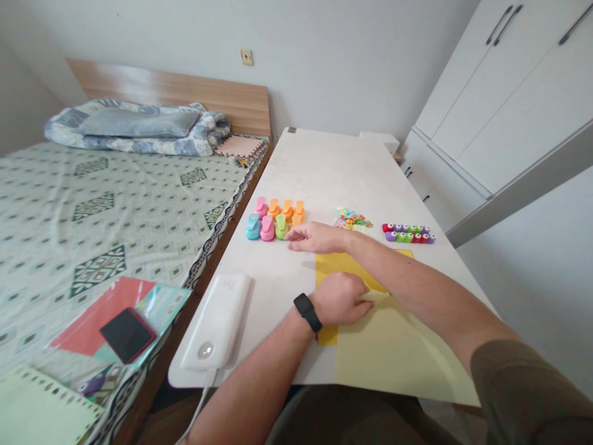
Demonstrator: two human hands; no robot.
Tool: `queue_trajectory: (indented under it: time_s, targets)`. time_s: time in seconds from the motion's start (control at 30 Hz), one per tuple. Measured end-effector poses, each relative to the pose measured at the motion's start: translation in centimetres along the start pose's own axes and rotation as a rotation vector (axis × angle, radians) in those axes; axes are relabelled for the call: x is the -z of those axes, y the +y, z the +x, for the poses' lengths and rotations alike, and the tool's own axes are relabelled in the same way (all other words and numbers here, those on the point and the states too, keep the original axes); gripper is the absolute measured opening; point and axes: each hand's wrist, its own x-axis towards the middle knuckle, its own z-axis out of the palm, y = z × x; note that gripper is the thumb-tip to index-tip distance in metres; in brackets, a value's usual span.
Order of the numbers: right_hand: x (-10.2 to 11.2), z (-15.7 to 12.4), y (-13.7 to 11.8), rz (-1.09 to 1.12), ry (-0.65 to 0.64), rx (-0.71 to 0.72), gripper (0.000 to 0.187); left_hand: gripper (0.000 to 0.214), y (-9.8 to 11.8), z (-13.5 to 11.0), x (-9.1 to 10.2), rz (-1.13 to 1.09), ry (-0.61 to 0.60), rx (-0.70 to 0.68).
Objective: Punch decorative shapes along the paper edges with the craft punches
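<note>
My left hand [341, 298], with a black watch on its wrist, lies low over the papers. Its fingers are curled and closed on the edge of a pale yellow paper sheet [393, 352]. Beneath that sheet sits a deeper yellow sheet [328, 266]. My right hand [311, 237] crosses above it toward the left, open, fingers stretched out. Its fingertips are beside a green craft punch [281, 227] and partly cover an orange craft punch [297, 220]. A pink craft punch [267, 228] and a blue craft punch [252, 227] stand to their left; whether the fingertips touch any is unclear.
Colourful paper cutouts [352, 219] lie in a pile behind my right forearm. Two rows of small craft punches [408, 233] stand at the right. A white power bank [217, 321] with a cable lies front left. Beside the table, a bed [152, 204] holds a dark-screened device [127, 335].
</note>
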Motion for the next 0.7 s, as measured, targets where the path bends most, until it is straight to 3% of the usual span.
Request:
queue_trajectory:
  time_s: [0.1,0.17,0.37,0.5,0.7]
  targets:
    - [1.6,-2.2,-1.8,0.036,0.063,0.059,0.028,0.031,-0.1,-0.1,0.0,0.022,0.015,0.051]
    - [2.9,-4.4,-3.0,0.09,0.193,0.081,0.03,0.032,-0.2,-0.1,0.0,0.029,0.042,0.102]
    - [4.4,-14.3,-3.8,0.065,0.54,0.002,0.034,0.035,-0.5,-0.1,0.3,-0.043,0.141,0.259]
    - [2.5,-22.1,-1.9,-0.003,0.729,-0.111,0.033,0.037,-0.7,-0.1,0.7,-0.132,0.168,0.331]
    - [-3.0,-32.9,3.3,-0.028,1.046,-0.262,0.031,0.035,-0.9,-0.2,1.0,-0.199,0.167,0.352]
